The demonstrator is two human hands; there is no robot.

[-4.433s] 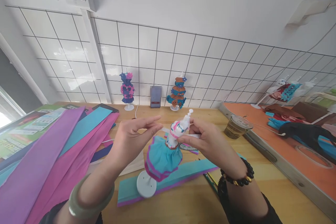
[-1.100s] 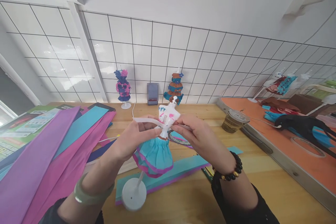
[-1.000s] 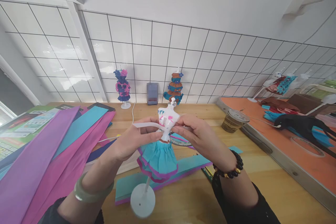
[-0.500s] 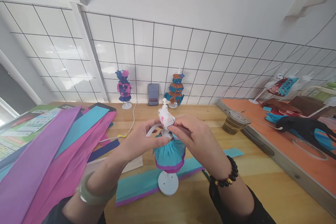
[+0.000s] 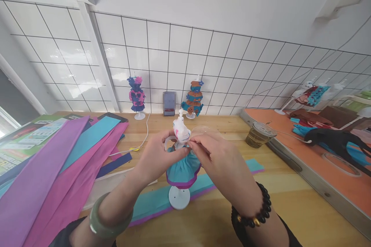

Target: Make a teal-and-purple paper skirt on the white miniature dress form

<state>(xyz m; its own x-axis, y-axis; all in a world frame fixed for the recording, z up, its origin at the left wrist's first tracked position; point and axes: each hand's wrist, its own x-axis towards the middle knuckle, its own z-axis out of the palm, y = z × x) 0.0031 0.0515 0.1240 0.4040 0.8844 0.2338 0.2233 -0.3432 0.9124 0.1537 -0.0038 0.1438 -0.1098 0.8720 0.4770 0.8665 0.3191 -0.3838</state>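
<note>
In the middle stands a miniature dress form (image 5: 181,129) with a white top marked in pink and blue. It wears a turquoise gathered skirt (image 5: 182,170) with a purple hem, above a round white base (image 5: 179,197). My left hand (image 5: 162,150) grips the form at the waist, thumb in front and fingers behind. A narrow white strip (image 5: 169,143) curves out beside those fingers. My right hand (image 5: 213,148) is closed in a pinch at the right side of the waist; what lies between its fingertips is too small to make out.
Turquoise and purple paper strips (image 5: 150,203) lie beneath the form. Purple, pink and blue sheets (image 5: 49,177) are piled at left. Two dressed forms, one pink and navy (image 5: 136,95), one brown and teal (image 5: 193,98), stand by the wall. A lidded cup (image 5: 261,135) sits at right.
The form has shifted slightly left and tilted, its base now a little higher in view. My right fingertips have moved slightly down at the waist; the white strip sits closer to the form.
</note>
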